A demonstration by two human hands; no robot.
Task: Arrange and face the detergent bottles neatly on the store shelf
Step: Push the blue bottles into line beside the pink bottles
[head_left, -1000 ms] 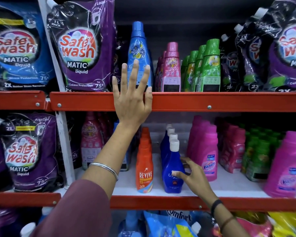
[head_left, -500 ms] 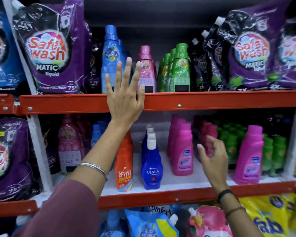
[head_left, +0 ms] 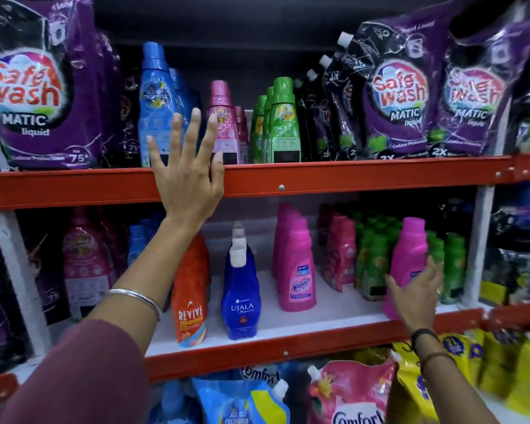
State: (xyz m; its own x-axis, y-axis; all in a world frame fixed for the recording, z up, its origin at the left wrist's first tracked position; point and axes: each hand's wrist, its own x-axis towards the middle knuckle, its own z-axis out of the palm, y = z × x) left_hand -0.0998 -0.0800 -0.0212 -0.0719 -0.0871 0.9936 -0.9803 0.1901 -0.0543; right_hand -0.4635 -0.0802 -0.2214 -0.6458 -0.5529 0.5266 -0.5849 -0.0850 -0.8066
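Observation:
My left hand lies flat, fingers spread, against the front edge of the upper red shelf. My right hand wraps around the lower part of a lone pink bottle at the right of the middle shelf. Further left on that shelf stand a row of pink Vanish bottles, blue Ujala bottles and an orange Revive bottle. Green bottles and small pink ones stand behind my right hand.
The upper shelf holds blue, pink and green bottles between purple Safe Wash pouches. More pouches stand at the right. Comfort pouches and yellow packs fill the bottom shelf. A white upright post bounds the right side.
My right hand moved right, away from the blue Ujala bottle, past the Vanish row, and closed around the lone pink bottle. The view shifted right. My left hand stayed on the shelf edge.

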